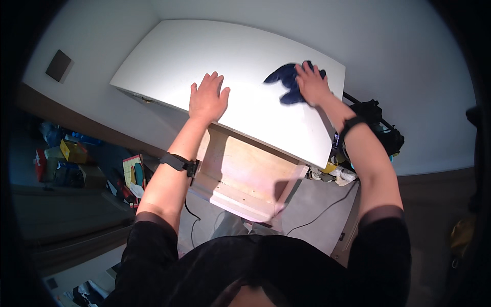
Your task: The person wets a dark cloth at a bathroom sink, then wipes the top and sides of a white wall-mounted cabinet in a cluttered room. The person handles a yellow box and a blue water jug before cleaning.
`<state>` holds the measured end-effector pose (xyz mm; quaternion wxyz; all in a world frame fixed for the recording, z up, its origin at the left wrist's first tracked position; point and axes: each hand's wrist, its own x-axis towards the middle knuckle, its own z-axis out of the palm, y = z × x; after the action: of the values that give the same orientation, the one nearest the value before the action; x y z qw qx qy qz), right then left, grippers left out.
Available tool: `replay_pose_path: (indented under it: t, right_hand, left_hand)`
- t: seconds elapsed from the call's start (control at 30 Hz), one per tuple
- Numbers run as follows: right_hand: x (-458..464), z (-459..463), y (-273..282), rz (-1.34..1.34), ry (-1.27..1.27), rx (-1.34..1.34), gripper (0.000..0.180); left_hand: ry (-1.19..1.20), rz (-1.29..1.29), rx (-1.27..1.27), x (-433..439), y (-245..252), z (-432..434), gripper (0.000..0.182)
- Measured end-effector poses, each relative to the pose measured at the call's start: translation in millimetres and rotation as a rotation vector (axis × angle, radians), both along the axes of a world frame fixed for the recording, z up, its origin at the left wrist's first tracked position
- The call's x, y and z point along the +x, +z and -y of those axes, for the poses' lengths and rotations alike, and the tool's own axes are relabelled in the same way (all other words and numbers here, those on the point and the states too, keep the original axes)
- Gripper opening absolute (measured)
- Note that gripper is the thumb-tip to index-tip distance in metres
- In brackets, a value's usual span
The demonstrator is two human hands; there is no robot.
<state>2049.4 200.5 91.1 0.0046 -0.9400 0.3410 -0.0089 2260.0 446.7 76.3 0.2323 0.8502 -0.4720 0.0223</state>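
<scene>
A white cabinet top (180, 57) stretches before me, with a wooden drawer (238, 161) pulled out beneath its front edge. My left hand (209, 98) rests palm down near that edge, thumb spread and nothing in it. Towards the top's right end, my right hand (312, 84) presses on a crumpled dark blue cloth (285, 76). Parts of the cloth fan out to the left of the fingers, while the palm hides the rest. Bare wood shows inside the drawer, crossed by shadows.
Walls meet behind the cabinet; a dark switch plate (59, 65) is on the left one. Black bags (383, 134) and white cloth-like items (343, 175) crowd the right side. A black cable (326, 209) crosses the floor. Boxes and colourful items (73, 151) appear at the left.
</scene>
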Motion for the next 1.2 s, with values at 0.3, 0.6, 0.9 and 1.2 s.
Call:
replay_pose_path:
  t: [0.3, 0.6, 0.9, 1.2]
  right_hand:
    - [-63.0, -106.0, -4.0, 0.203, 0.378, 0.183, 0.053]
    - [2.0, 14.1, -13.2, 0.268, 0.113, -0.006, 0.041]
    - [-73.5, -84.3, 10.9, 0.159, 0.205, 0.122, 0.037]
    - [-50.6, -55.5, 7.3, 0.225, 0.162, 0.105, 0.041]
  left_hand:
    - [0.025, 0.126, 0.22, -14.6, 8.9, 3.5, 0.055]
    - [-0.268, 0.045, 0.107, -93.6, 0.1, 23.9, 0.055]
    - [-0.329, -0.015, 0.109, -87.0, 5.2, 20.1, 0.056]
    - [-0.354, 0.03, 0.034, -83.8, 5.9, 17.9, 0.056]
